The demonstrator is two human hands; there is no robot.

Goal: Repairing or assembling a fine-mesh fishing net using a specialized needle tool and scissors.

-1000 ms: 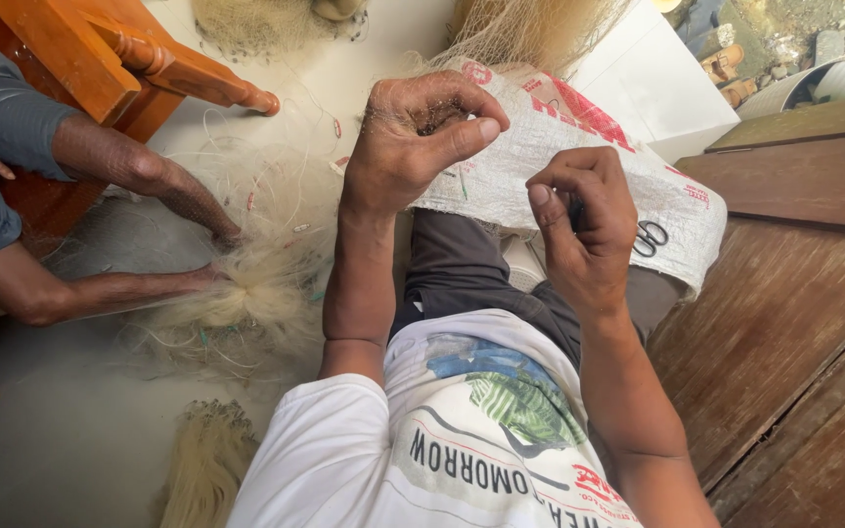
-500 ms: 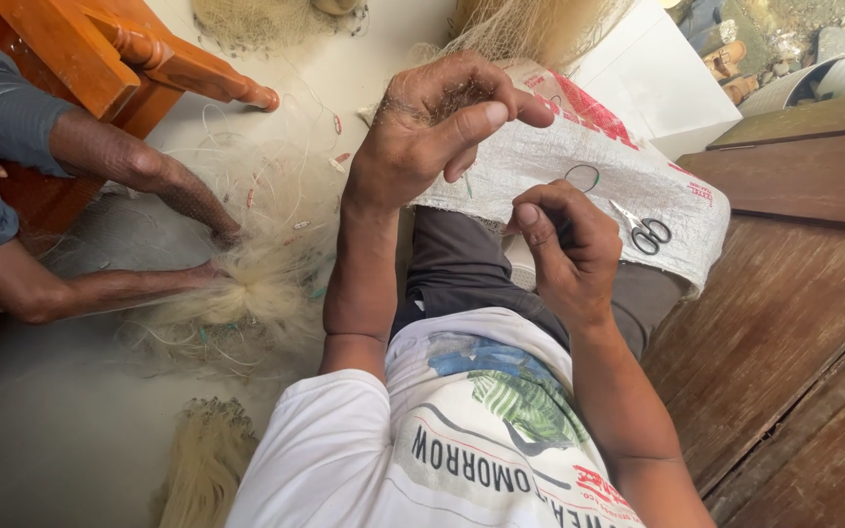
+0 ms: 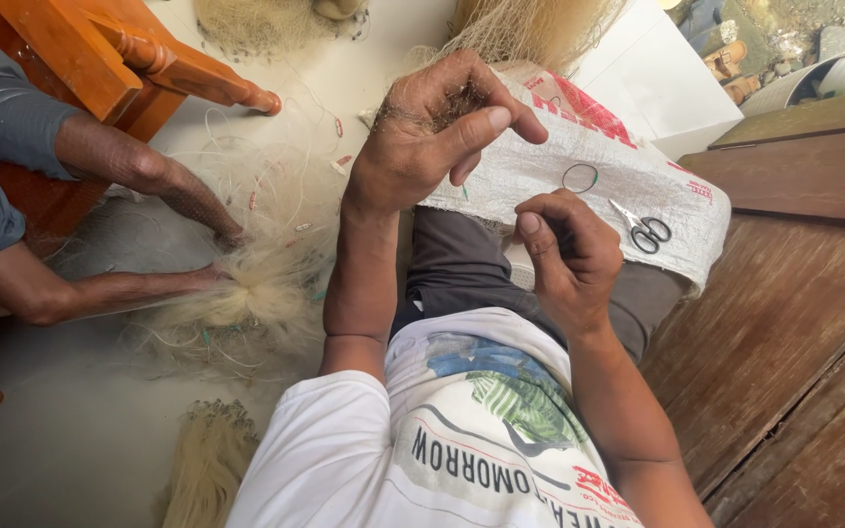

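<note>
Pale floor (image 3: 70, 460) below you was strewn with heaps of fine netting (image 3: 246, 293), wooden boards (image 3: 784, 323) off to your right. Your left hand (image 3: 432, 137) was raised, fingers curled and thumb pressed in, clamping a wad of fine net mesh (image 3: 457, 98). Your right hand (image 3: 564, 259) sat lower, just beside it, fingers pinched together; whether it gripped a strand or tool, cannot tell, too fine. Best handling, as a judgement: keep mesh taut between both hands, work close to the pinch, small motions. Mesh sat inside left grip, draping up toward the bundle (image 3: 530, 29) above. White woven sack (image 3: 579, 166) lay over your lap, small scissors (image 3: 643, 230) and a thin ring (image 3: 580, 177) on it, apart from both hands. Another person's legs (image 3: 139, 235) rested in the netting, left side.
</note>
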